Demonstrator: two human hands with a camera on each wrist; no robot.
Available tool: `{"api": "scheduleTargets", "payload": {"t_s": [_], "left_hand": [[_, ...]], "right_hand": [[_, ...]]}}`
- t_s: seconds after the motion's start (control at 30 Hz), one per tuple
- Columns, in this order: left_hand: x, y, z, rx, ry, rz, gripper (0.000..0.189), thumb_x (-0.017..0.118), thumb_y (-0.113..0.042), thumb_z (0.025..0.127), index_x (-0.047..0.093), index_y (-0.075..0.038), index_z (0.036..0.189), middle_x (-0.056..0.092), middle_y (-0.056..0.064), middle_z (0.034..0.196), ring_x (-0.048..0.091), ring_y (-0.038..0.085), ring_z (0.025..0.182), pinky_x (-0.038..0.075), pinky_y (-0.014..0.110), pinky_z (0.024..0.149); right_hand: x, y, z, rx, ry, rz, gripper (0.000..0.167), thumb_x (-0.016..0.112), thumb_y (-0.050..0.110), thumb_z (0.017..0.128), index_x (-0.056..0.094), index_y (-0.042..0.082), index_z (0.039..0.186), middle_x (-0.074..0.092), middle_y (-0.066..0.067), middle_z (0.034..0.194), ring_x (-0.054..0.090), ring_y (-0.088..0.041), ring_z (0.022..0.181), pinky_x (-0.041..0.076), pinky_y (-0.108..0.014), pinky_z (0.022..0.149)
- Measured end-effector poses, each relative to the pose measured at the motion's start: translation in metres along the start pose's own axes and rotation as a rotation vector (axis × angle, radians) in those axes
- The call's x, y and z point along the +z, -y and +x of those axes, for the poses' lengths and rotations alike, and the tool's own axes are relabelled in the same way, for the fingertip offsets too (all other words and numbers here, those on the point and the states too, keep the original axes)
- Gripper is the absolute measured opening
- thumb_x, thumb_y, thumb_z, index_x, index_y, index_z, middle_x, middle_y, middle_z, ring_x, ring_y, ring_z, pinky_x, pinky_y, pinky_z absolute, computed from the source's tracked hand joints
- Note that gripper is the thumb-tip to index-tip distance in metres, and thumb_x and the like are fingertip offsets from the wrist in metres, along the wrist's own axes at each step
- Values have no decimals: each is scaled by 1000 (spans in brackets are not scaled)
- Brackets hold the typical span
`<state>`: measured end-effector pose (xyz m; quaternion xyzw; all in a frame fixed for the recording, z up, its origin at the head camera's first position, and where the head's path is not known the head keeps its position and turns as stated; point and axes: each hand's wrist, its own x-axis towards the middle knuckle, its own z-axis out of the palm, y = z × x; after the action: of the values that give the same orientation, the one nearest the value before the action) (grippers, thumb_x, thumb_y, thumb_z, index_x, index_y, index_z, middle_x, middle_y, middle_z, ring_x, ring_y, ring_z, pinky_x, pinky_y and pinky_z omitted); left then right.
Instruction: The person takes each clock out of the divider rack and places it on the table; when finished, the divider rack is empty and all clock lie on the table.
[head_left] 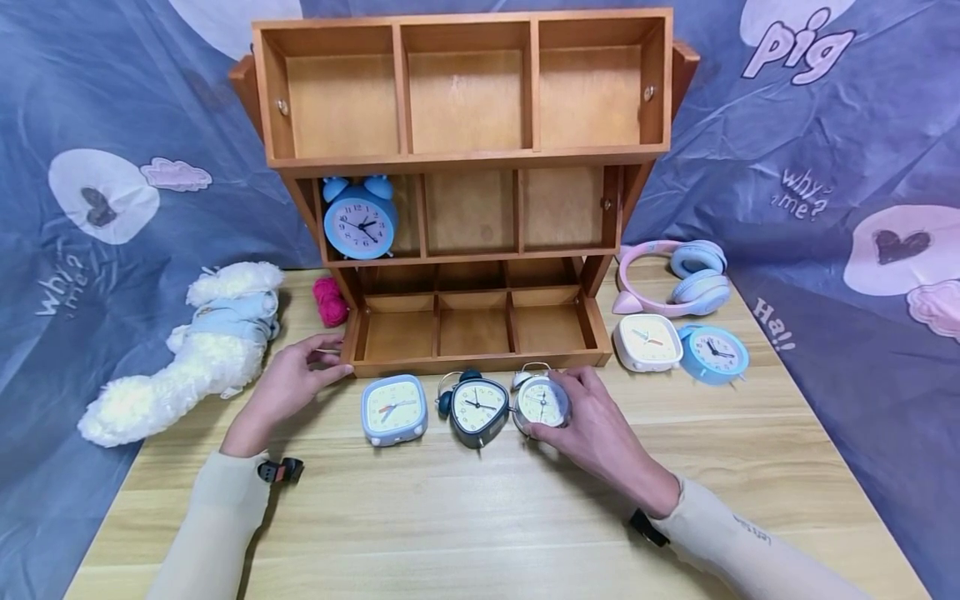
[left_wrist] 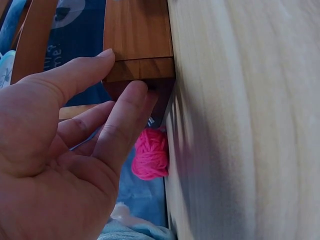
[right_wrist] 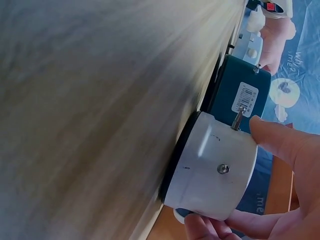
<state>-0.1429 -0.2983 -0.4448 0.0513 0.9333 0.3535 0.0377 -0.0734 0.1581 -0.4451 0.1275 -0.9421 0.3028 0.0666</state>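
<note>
My right hand (head_left: 592, 421) grips a small round silver-white twin-bell alarm clock (head_left: 542, 403), thumb on one side and fingers on the other. In the right wrist view the clock's white casing (right_wrist: 215, 165) shows a short metal foot. Beside it lies a dark green rounded-triangle alarm clock (head_left: 477, 408), its barcode label showing in that view. A pale blue square clock (head_left: 393, 410) lies to the left of these. My left hand (head_left: 288, 379) holds the lower left front corner of the wooden shelf (head_left: 480, 364), thumb and fingers on different faces of it.
A blue twin-bell clock (head_left: 360, 221) stands in the shelf's middle-row left compartment. To the right are a white square clock (head_left: 647, 342), a round blue clock (head_left: 714, 354) and pink-blue headphones (head_left: 697, 271). Pink yarn (head_left: 330, 302) and a white plush toy (head_left: 202, 350) lie left.
</note>
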Motion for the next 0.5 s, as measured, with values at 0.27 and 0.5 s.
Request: {"api": "scheduleTargets", "payload": {"t_s": [0.27, 0.5], "left_hand": [[0, 0, 0, 0, 4, 0, 59, 83, -23, 104, 63, -2, 156, 84, 19, 122, 80, 36, 118, 59, 39, 101], [-1, -2, 0, -4, 10, -13, 59, 82, -23, 105, 62, -3, 157, 83, 20, 125, 79, 38, 120, 59, 56, 107]], "right_hand": [[-5, 10, 1, 66, 62, -16, 92, 104, 40, 79, 65, -4, 150, 62, -18, 132, 64, -32, 117, 60, -52, 100], [-4, 10, 2, 62, 50, -18, 93, 103, 37, 80, 61, -5, 153, 61, -20, 137, 64, -34, 120, 60, -53, 101]]}}
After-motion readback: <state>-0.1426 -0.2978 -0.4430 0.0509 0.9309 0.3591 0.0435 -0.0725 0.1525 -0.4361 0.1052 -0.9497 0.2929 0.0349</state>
